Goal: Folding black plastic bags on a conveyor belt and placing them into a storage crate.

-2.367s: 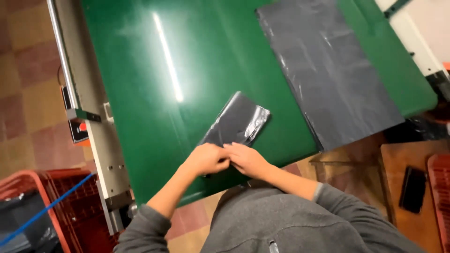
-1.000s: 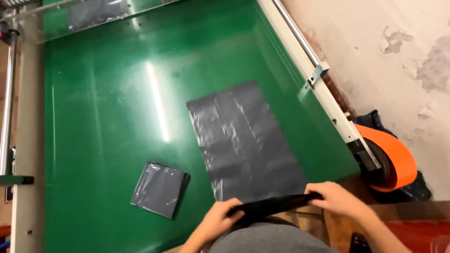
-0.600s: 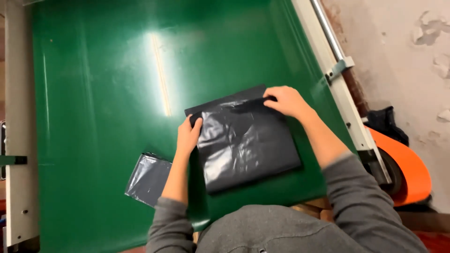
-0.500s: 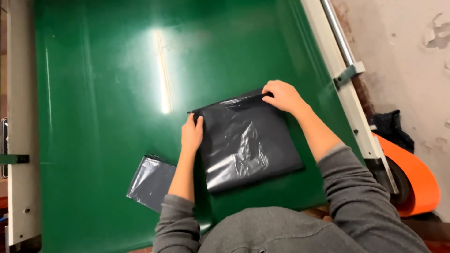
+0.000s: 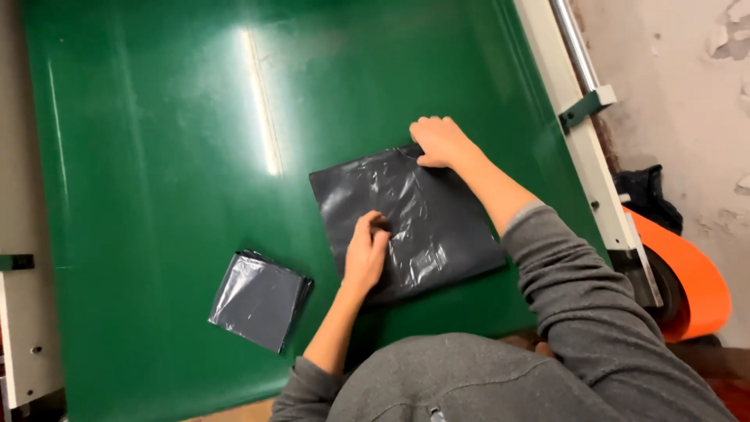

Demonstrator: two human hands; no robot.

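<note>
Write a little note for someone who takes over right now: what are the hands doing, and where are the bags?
Left hand: flat on the middle of the grey plastic bag, holding nothing.
Right hand: pressing the bag's far edge, fingers curled at the corner.
The bag lies folded over on the green table, near the front edge.
Done: one small folded bag packet lies to the left, apart from both hands.
Left: the bag under the hands is much larger than that packet, so it likely needs more folds.
</note>
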